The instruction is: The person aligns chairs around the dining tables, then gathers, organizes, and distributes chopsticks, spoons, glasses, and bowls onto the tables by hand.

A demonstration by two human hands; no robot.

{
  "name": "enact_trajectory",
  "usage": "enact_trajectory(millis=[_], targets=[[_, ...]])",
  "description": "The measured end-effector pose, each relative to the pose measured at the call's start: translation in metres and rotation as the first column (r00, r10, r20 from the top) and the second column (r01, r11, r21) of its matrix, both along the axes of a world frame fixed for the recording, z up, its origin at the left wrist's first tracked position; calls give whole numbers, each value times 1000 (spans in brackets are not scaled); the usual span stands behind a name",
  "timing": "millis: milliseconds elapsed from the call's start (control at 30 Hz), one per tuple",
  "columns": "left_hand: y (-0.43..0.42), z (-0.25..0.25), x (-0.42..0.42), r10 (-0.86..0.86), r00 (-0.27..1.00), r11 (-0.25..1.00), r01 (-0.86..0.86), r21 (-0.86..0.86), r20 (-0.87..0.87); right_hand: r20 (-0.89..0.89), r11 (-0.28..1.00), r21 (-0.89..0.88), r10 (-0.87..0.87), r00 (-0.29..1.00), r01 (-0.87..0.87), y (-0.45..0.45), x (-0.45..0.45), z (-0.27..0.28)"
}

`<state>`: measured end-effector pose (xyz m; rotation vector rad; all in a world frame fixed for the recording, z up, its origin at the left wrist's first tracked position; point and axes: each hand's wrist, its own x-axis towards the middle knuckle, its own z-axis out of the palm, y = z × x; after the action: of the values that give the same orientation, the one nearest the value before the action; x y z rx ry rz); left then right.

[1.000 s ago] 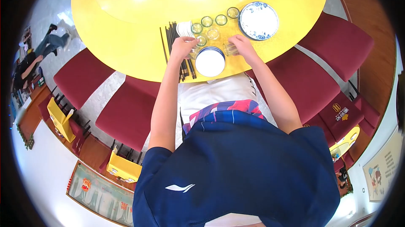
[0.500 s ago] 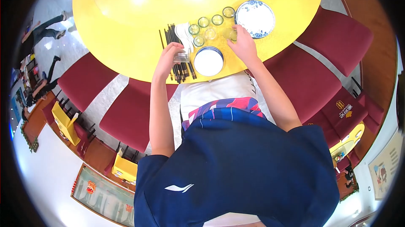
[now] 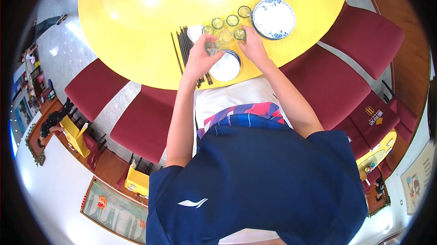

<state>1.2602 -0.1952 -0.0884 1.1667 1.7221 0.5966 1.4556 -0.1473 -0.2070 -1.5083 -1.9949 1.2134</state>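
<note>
My left hand (image 3: 203,58) is curved round a clear glass (image 3: 210,48), over the left side of the small white bowls or plates (image 3: 226,66). At the right of the glasses, my right hand (image 3: 251,45) has its fingers on a glass (image 3: 240,34) that stands on the table. Several more glasses (image 3: 217,23) are grouped just beyond my hands. Black chopsticks (image 3: 184,47) lie left of my left hand, beside white spoons (image 3: 195,32) that it partly hides. A stack of blue-patterned plates (image 3: 273,18) is at the right.
The round yellow table (image 3: 136,40) has a raised yellow centre. Dark red chairs (image 3: 325,85) stand along its near edge on both sides. Other people (image 3: 52,124) are at the far left, and more yellow tables (image 3: 74,136) stand behind.
My left hand has moved from over the chopsticks to the right with its glass. My right hand has shifted left, and its glass now stands near the others.
</note>
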Motion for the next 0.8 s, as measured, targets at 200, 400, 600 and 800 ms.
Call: enact_trajectory(millis=[200,400,600,800], targets=[[21,-9,46,-78,990,977,99,189,-116,-147,986,-149,-102,984,80,-7,12,9],[37,-26,81,-120,947,919,220,327,-299,-189,947,-230,-272,943,227,-18,36,53],[52,-47,103,-141,897,870,314,380,-419,-228,822,-488,-446,865,295,-5,47,45],[51,-51,112,-163,869,877,344,334,-468,-212,811,-503,-450,867,298,-2,66,43]])
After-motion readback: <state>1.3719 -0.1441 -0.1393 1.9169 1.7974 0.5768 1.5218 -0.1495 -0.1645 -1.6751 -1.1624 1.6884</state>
